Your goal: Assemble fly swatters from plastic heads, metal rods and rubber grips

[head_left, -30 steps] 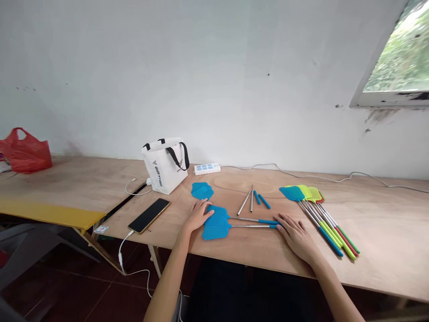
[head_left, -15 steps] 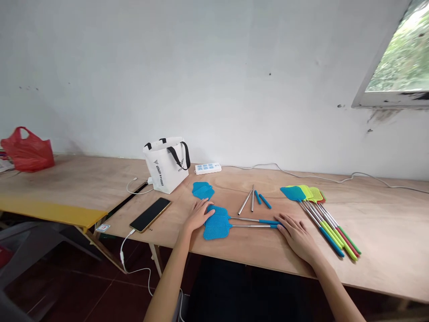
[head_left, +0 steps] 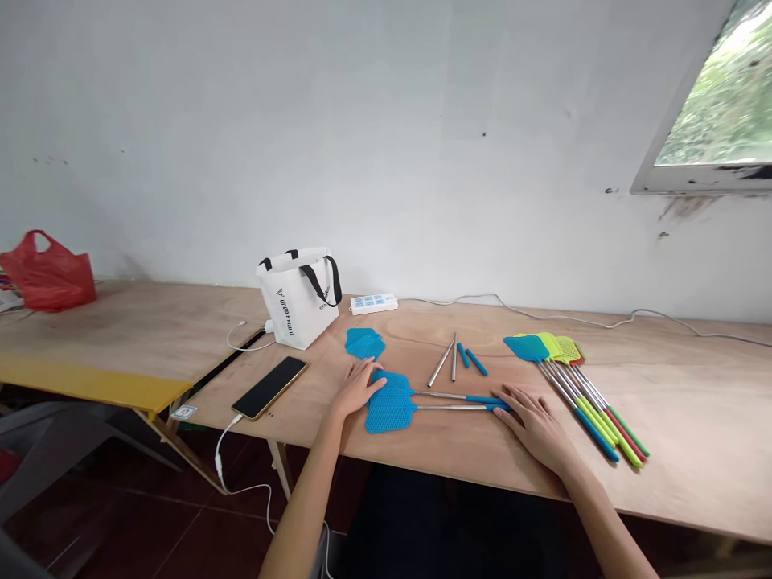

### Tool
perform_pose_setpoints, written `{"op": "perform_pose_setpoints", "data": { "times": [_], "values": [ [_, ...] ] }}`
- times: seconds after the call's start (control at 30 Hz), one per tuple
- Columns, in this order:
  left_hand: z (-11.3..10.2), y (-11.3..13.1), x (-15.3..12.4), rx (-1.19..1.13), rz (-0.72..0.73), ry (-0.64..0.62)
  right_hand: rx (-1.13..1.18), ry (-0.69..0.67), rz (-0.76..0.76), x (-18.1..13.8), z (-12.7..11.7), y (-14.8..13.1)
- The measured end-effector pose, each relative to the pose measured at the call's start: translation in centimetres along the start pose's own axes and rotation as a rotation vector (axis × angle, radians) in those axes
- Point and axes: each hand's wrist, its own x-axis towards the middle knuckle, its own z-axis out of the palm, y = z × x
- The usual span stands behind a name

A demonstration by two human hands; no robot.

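Note:
Two blue fly swatters (head_left: pixel 389 410) lie side by side on the table, heads to the left. My left hand (head_left: pixel 360 388) rests open at the left edge of their heads, thumb on the mesh. Over the ends of their blue handles my right hand (head_left: pixel 531 422) lies flat, fingers apart, hiding the tips. Beyond them are loose blue swatter heads (head_left: pixel 364 343), two metal rods (head_left: pixel 454 358) and two short blue handle grips (head_left: pixel 476 362). To the right, several assembled swatters (head_left: pixel 588 402) in blue, yellow-green, red and green lie in a fanned row.
A black-screened phone (head_left: pixel 270 388) on a white cable lies left of my hand. Behind it stands a white tote bag (head_left: pixel 301 305), beside a power strip (head_left: pixel 374 304) whose cord runs along the wall. A red plastic bag (head_left: pixel 51 273) sits on the far-left table (head_left: pixel 133 322).
Both hands and the swatters keep nearly the same places. Only a very slight shift of the camera view shows.

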Motion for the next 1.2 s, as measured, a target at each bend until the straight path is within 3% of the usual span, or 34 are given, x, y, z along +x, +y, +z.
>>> {"op": "perform_pose_setpoints", "data": {
  "times": [0.17,0.43,0.6,1.03,1.2],
  "values": [
    [0.1,0.1,0.1,-0.062,0.014,0.034,0.085,0.024,-0.051,0.3,-0.7,-0.4],
    [0.3,0.2,0.4,-0.162,0.037,0.193,0.205,0.09,-0.047,0.1,-0.9,-0.7],
    [0.2,0.2,0.3,-0.115,-0.003,0.116,0.222,0.116,-0.048,0.1,-1.0,-0.8],
    [-0.1,1.0,0.2,-0.127,-0.054,0.089,0.2,0.071,-0.072,0.1,-0.9,-0.5],
    [-0.2,1.2,0.3,-0.332,-0.086,0.053,0.195,0.073,-0.079,0.1,-0.9,-0.5]
  ]
}}
